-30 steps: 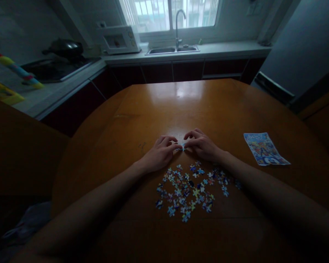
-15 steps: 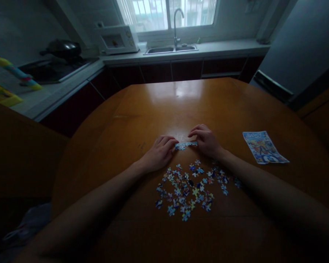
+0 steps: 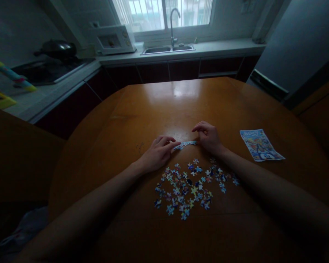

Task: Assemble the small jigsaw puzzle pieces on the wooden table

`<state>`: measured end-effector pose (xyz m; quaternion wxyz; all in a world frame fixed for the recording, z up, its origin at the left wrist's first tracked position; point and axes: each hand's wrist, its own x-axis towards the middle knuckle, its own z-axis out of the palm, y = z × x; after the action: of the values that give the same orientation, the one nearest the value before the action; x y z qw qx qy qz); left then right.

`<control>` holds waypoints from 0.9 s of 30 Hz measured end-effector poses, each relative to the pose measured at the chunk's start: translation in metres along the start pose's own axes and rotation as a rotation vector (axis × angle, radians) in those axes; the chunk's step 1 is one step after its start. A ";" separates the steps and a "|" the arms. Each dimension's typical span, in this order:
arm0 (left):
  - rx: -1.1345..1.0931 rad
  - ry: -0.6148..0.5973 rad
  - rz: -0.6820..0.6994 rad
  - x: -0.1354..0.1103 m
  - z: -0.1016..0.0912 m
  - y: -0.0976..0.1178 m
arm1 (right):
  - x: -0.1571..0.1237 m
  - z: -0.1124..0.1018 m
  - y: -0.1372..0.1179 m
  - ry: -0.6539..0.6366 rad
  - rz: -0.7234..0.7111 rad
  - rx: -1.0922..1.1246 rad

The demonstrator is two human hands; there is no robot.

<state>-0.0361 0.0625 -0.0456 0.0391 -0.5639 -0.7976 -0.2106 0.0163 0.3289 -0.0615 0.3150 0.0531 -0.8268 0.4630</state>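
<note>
Puzzle strip (image 3: 188, 143) flat on bench (image 3: 142, 109), left hand (image 3: 159, 153) touching one end, prolly steadying it, can't tell if pinching. Right hand (image 3: 209, 138) loosely open by other end. Loose pieces (image 3: 194, 190) close, handy reach I guess.

A pale-blue puzzle strip (image 3: 187, 143) lies beyond scattered multicoloured puzzle pieces (image 3: 194, 190).

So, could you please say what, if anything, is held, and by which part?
The left hand touches the left end of the puzzle strip; whether either hand grips it cannot be told.

left hand (image 3: 159, 153): half-curled | right hand (image 3: 208, 138): loosely curled, farther forward | forearms (image 3: 98, 199): angled inward
</note>
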 end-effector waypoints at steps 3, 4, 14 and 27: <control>0.001 0.004 -0.004 -0.001 0.001 -0.001 | 0.000 0.000 0.000 0.028 0.020 -0.007; 0.000 0.005 -0.010 -0.001 0.001 -0.002 | 0.000 0.001 0.000 0.033 0.028 -0.006; 0.001 -0.001 -0.022 0.000 0.002 -0.004 | 0.034 -0.043 -0.009 0.028 0.223 0.204; 0.020 0.031 0.013 0.001 0.006 -0.010 | -0.041 -0.116 -0.089 -0.290 0.106 -0.193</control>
<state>-0.0447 0.0631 -0.0534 0.0585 -0.5655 -0.7951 -0.2111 0.1377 0.3634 0.0232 0.1712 0.0452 -0.9059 0.3847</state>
